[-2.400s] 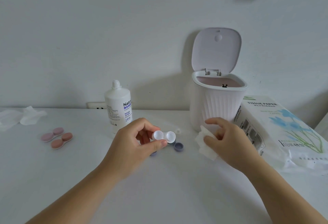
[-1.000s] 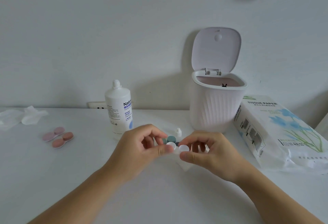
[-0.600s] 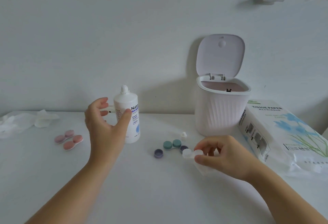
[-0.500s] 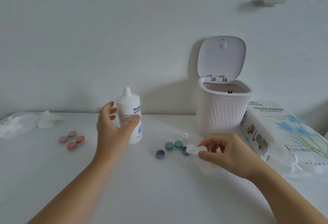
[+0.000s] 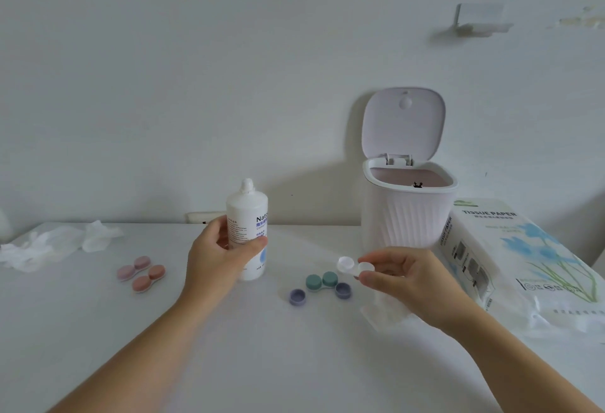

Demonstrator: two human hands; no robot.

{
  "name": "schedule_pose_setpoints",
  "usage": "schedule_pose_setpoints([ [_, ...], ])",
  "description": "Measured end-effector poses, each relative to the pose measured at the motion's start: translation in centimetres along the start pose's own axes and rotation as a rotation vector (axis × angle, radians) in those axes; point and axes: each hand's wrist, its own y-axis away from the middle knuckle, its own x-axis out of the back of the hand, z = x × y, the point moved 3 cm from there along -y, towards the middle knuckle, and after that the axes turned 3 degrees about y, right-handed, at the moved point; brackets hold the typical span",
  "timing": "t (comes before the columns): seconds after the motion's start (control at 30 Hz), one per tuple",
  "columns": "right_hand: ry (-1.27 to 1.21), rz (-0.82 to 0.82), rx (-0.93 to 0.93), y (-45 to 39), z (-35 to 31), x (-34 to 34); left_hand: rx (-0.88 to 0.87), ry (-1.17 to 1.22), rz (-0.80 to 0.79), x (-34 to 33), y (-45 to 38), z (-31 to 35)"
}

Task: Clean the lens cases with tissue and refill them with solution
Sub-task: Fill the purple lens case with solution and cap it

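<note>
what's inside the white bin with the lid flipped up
Through the open bin's mouth only a pinkish inner lining and a small dark mark at its far edge show. The front wall hides everything lower, so any contents cannot be seen.

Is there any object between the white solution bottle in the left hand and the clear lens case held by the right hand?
Nothing visible: the white solution bottle and clear lens case have only bare table between them.
</note>
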Motion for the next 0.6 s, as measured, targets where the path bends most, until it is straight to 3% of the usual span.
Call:
schedule_pose_setpoints([
  [0.2, 0.018, -0.057, 0.055, -1.6, -1.8, 0.1, -0.184, -0.130, -0.159, -0.2, 0.3, 1.5],
  [0.37, -0.071, -0.056, 0.019, -2.2, -0.8, -1.1, -0.380, -0.266, -0.187, -0.2, 1.0, 1.7],
  [0.6, -0.170, -0.051, 0.139, -0.6, -1.3, -2.1, -0.514, -0.363, -0.226, 0.5, 1.0, 1.7],
])
